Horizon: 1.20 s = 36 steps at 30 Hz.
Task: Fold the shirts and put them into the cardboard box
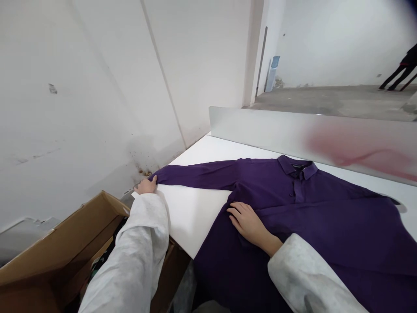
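In the head view, a dark purple long-sleeved shirt [293, 208] is laid out face up on a white counter [192, 213], its collar [295, 167] toward the far edge and one sleeve stretched out to the left. The cuff [154, 177] of that sleeve is covered by the left hand [146, 186], its fingers [150, 182] curled narrowly at the cloth; whether the cuff is actually pinched cannot be told. The right hand [247, 221] is pressed on the shirt's front, its fingers [236, 213] spread fairly wide and flat, with nothing gripped. Both forearms are covered by pale mottled sleeves [137, 248]. An open cardboard box [65, 248] is placed just beside the counter's near corner, with dark clothing [107, 248] seen inside. Along the far edge a pale panel [293, 130] stands upright, smeared with red – and beyond it, a person in black [397, 69] is seen on the concrete floor [325, 100].
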Each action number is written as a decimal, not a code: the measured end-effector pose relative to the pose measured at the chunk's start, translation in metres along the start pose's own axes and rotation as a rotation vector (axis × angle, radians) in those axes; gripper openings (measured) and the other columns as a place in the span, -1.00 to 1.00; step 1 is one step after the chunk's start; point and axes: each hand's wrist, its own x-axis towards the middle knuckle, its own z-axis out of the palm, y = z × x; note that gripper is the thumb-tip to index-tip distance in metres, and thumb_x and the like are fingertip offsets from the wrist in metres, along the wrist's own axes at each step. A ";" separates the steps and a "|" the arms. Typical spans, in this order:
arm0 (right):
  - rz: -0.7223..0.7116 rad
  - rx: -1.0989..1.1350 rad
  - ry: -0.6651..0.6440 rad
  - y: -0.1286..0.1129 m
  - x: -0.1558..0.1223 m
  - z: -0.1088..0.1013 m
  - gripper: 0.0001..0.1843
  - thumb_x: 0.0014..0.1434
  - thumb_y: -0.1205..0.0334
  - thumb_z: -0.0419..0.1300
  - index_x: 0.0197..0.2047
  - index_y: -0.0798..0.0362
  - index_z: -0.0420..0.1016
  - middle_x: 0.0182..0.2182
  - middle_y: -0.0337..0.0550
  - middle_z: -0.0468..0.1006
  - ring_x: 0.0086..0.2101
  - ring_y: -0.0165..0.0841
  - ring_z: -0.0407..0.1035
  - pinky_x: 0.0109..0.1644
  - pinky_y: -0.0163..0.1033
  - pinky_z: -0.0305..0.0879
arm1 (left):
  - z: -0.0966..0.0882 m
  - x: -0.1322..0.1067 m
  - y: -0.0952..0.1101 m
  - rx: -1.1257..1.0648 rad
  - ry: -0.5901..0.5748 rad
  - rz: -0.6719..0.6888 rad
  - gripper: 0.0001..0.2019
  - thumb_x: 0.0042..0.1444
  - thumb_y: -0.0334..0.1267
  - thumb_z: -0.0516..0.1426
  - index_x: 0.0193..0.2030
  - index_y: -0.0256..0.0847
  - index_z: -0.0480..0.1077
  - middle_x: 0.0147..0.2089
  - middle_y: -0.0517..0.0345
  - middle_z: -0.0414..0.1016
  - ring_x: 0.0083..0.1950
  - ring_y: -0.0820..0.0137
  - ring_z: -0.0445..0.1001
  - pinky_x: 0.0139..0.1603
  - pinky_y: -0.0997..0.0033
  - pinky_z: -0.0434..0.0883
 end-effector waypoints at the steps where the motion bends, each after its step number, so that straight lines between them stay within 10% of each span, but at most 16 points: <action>1: 0.000 0.000 0.000 0.000 0.000 0.001 -0.73 0.26 0.32 0.00 -0.06 0.06 0.48 -0.06 0.01 0.49 -0.01 -0.18 0.34 0.06 0.01 0.29 | 0.001 0.001 -0.001 -0.034 0.032 -0.072 -0.57 0.18 -0.06 -0.06 -0.08 -0.44 0.36 -0.05 -0.48 0.46 0.06 -0.13 0.39 0.11 -0.29 0.10; 10: 0.051 0.073 -0.040 -0.001 0.002 -0.005 -0.73 0.25 0.32 0.03 -0.05 0.08 0.49 -0.05 0.00 0.49 0.00 -0.18 0.32 0.07 -0.03 0.25 | -0.012 -0.014 0.003 -0.521 0.290 -0.282 -0.74 0.02 -0.35 0.08 -0.11 -0.33 0.30 -0.03 -0.12 0.45 0.06 0.16 0.42 0.09 0.19 0.35; 15: 0.117 0.190 -0.047 0.003 0.005 -0.004 -0.74 0.27 0.27 0.04 -0.08 0.04 0.52 -0.05 -0.03 0.50 0.00 -0.20 0.32 0.07 -0.03 0.23 | -0.042 -0.013 0.044 -0.768 0.337 -0.211 -0.86 -0.01 -0.37 0.08 -0.27 -0.25 0.24 -0.27 0.07 0.45 -0.09 0.26 0.45 -0.01 0.20 0.42; 20: 0.275 0.589 0.043 0.014 0.010 0.002 -0.64 0.25 0.07 0.03 0.00 0.00 0.50 -0.03 -0.04 0.52 0.01 -0.22 0.35 0.15 -0.02 0.18 | -0.067 -0.032 0.138 -0.908 0.268 0.135 -0.81 0.02 -0.34 0.11 -0.19 -0.26 0.26 -0.23 0.10 0.47 -0.11 0.37 0.47 -0.06 0.32 0.44; 25: 0.622 1.474 0.242 0.024 0.015 -0.014 -0.39 0.14 -0.26 0.05 0.08 -0.02 0.40 0.00 -0.04 0.50 0.01 -0.25 0.38 0.19 -0.04 0.17 | -0.076 -0.137 0.215 -0.803 -0.048 0.705 -0.81 0.09 -0.23 0.14 -0.15 -0.19 0.40 -0.11 0.09 0.52 -0.03 0.33 0.47 0.00 0.32 0.40; 29: 0.754 1.910 0.249 0.031 0.018 -0.024 -0.45 0.07 -0.26 0.11 -0.10 0.02 0.44 -0.17 -0.06 0.57 -0.10 -0.21 0.44 0.00 -0.05 0.34 | -0.070 -0.227 0.233 -0.468 -0.437 1.257 -0.79 0.22 -0.19 0.04 -0.07 -0.12 0.42 -0.01 0.12 0.51 0.04 0.35 0.43 0.10 0.33 0.34; 36: 0.767 1.782 0.492 0.031 0.019 -0.008 -0.59 -0.23 0.28 0.34 -0.23 0.00 0.39 -0.42 -0.26 0.57 -0.30 -0.27 0.46 -0.19 -0.16 0.38 | -0.022 -0.264 0.226 -0.356 -0.481 1.325 -0.77 0.24 -0.32 -0.02 -0.14 -0.17 0.46 -0.15 0.13 0.57 -0.12 0.38 0.50 -0.04 0.38 0.43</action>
